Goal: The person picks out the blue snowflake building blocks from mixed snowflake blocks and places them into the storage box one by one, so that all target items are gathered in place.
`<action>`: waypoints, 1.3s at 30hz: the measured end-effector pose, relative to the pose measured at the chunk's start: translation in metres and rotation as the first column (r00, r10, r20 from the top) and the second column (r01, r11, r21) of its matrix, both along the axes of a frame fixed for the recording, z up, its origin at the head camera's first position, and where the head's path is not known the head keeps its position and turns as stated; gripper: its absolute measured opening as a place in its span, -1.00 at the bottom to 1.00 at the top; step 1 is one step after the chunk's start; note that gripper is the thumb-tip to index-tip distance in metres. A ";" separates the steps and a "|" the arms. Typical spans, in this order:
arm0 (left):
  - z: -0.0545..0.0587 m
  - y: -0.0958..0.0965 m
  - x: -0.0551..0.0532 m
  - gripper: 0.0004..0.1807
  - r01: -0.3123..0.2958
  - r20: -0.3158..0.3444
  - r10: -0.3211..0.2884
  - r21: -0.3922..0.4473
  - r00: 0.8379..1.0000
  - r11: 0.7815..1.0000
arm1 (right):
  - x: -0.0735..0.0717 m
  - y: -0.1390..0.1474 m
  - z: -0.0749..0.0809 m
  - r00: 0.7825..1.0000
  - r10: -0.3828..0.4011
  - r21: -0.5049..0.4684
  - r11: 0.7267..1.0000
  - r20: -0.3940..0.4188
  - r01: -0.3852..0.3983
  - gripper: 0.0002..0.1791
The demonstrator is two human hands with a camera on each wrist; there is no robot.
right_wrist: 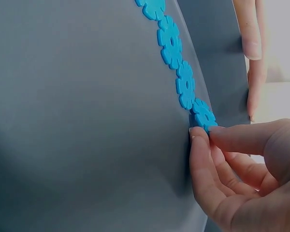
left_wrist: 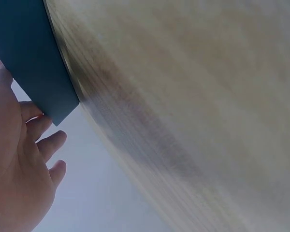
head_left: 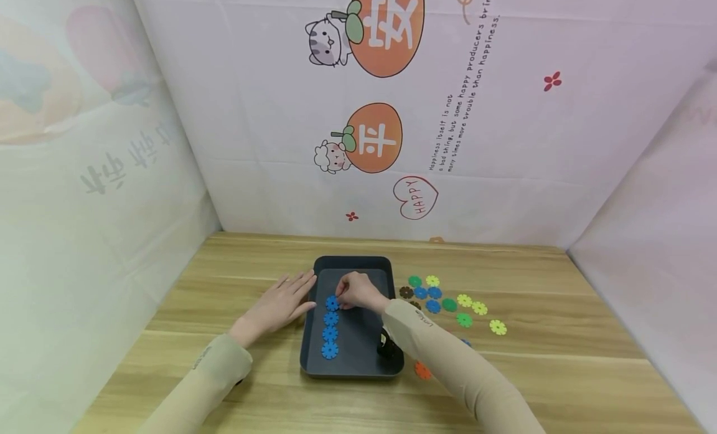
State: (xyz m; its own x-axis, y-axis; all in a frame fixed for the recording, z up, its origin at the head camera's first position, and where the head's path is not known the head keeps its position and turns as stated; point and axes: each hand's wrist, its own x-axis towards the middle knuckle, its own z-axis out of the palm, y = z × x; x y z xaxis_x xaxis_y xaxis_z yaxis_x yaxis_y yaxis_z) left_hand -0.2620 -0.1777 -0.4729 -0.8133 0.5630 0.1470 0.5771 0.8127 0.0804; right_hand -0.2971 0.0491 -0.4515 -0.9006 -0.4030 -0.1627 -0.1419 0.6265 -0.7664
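Several blue snowflake discs [head_left: 330, 333] form a column along the left side of a dark grey tray [head_left: 358, 373]. My right hand [head_left: 358, 292] pinches the farthest blue snowflake disc [right_wrist: 204, 113] between thumb and fingertips, low over the tray floor. That disc meets the end of the row in the right wrist view. Fairly straight, my left hand's fingers lie at the tray's left rim, the hand [head_left: 282, 302] outside it. In the left wrist view, the left fingers touch the tray's outer wall [left_wrist: 34, 63].
Loose snowflake discs lie on the wooden table [head_left: 252, 253] right of the tray: yellow [head_left: 498, 327], green [head_left: 450, 304], blue [head_left: 433, 306], brown [head_left: 406, 292] and orange [head_left: 422, 370]. The right forearm crosses over some of them. A black device [head_left: 386, 347] shows under the right sleeve. Printed cloth walls surround the table.
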 end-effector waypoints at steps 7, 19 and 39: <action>0.000 0.000 -0.001 -0.30 -0.007 0.007 0.007 -0.014 1.000 1.000 | 0.000 -0.002 -0.002 0.999 -0.004 0.007 1.000 -0.034 0.004 -0.95; -0.001 0.000 0.000 -0.31 -0.008 0.006 0.008 -0.011 1.000 1.000 | 0.002 -0.002 -0.001 0.998 0.006 0.024 1.000 -0.062 -0.004 -0.94; -0.001 -0.001 0.000 -0.31 0.007 0.004 -0.007 0.025 1.000 1.000 | 0.006 0.030 0.027 0.993 0.042 -0.020 0.999 -0.112 -0.044 -0.92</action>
State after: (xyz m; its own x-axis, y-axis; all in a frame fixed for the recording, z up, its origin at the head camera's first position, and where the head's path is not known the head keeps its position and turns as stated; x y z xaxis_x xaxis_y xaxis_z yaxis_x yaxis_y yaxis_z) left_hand -0.2615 -0.1790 -0.4740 -0.8098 0.5650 0.1581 0.5825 0.8063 0.1026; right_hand -0.2913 0.0787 -0.4246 -0.8944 -0.4442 -0.0527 -0.2536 0.6006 -0.7583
